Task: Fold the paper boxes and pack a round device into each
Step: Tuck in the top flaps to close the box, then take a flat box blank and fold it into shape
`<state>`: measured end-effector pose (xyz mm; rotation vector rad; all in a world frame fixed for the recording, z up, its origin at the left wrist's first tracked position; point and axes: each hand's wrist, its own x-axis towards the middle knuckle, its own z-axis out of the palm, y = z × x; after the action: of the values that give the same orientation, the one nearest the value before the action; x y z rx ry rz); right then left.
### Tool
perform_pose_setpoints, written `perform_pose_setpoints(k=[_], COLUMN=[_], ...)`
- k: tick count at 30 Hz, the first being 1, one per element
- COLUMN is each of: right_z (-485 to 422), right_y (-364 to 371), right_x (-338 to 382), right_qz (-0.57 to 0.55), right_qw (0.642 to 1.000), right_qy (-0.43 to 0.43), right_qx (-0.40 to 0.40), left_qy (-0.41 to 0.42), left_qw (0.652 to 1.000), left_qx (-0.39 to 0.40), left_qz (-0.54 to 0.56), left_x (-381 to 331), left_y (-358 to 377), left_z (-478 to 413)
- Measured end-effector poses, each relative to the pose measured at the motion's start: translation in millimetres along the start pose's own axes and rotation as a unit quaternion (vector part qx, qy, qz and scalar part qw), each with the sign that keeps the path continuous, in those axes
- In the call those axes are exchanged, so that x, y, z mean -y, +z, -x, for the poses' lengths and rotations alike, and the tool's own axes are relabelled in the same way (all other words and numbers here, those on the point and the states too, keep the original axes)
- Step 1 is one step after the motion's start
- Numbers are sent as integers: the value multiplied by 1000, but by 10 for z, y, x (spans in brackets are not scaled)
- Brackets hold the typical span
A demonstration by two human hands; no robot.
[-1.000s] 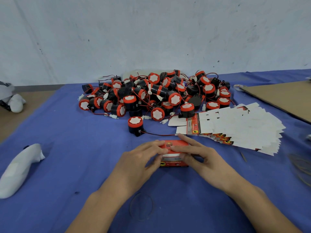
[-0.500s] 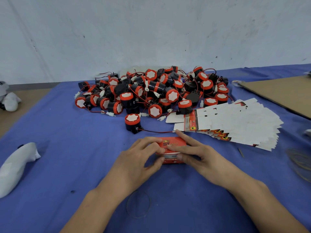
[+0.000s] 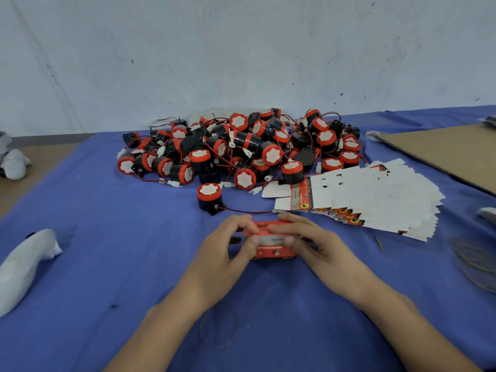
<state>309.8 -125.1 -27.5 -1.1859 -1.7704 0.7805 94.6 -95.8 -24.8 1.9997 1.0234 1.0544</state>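
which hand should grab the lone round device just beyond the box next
Left, probably. The lone round device stands just beyond the left hand; the right hand is farther off and can hold the red box.

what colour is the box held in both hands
The box is mostly red with a white strip across it, clearest in the head view.
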Motion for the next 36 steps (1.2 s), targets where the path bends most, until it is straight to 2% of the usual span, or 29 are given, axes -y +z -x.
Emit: perform_pose_setpoints(k=[2,5,9,17,23,28,30,33,36], right_z=[-34,-112,-219,-384,-268,277,611,1069,1491], right_y=[58,227,501,571,429,102,-32,-192,-244], right_x=[113,297,489,634,610,537,531,603,626], right_qz=[-76,-181,-264,-272,-273,-209,-172,-181,-139], right_qw=[996,977,957,938,920,916,912,879,870], right_qy=[2,8,-6,-6,13,47,50,80,122], right_qx=[-44,-111,-118,-214,-281,-340,-369,-433,-457], left_qy=[-14,-12,-3,-54,-48,-79,-114,-164,-164], left_qw=[995,982,950,938,946,949,935,899,872], left_qx=[-37,-104,-245,-280,-247,-115,-88,-91,-69], left_qz=[94,159,192,195,207,282,323,396,457], left_x=[-107,-280,-425,-537,-692,-813,-913,-1226,-1816], left_y=[39,169,270,250,490,895,1044,1179,1310], left_z=[-22,-54,-183,-360,-244,146,287,297,173])
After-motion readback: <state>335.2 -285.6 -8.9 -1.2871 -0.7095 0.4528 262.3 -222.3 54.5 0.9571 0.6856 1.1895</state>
